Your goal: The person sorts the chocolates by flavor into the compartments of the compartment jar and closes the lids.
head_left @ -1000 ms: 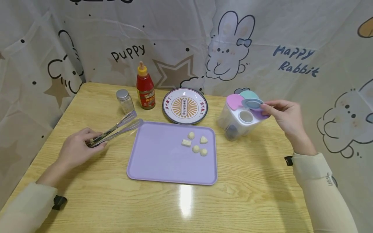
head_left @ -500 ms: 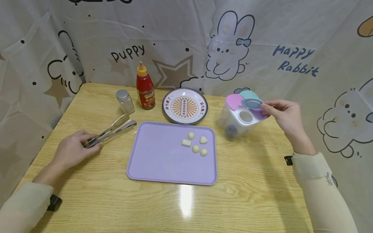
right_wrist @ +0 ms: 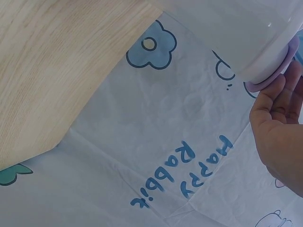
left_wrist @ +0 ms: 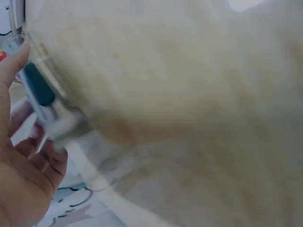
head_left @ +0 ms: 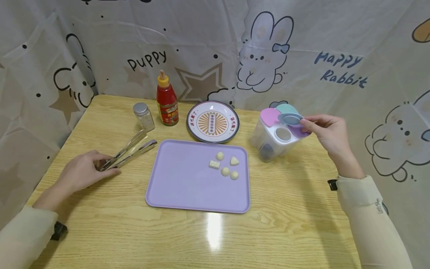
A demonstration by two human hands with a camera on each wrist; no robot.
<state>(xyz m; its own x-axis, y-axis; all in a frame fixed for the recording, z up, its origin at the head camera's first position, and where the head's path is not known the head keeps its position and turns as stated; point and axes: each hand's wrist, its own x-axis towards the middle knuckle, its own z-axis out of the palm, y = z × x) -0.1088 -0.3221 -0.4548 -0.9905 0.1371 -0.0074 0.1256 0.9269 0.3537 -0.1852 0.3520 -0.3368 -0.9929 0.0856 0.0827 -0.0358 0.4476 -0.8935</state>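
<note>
- Head view: the left hand grips the handle end of the metal tongs, which lie on the table left of the purple tray. On the far right, the right hand pinches a lid of the seasoning box.
- Left wrist view: blurred; fingers curl round the tongs.
- Right wrist view: fingertips touch the seasoning box's purple lid edge.

I sit at a light wooden table with visible grain; a bright glare from an overhead light sits on its near edge. A white cloth backdrop hangs behind and around the table, creased, printed with cartoon rabbits, brown stars, black dots, and the words "Puppy" and "Happy Rabbit" in dark lettering. It closes off both sides too.
</note>
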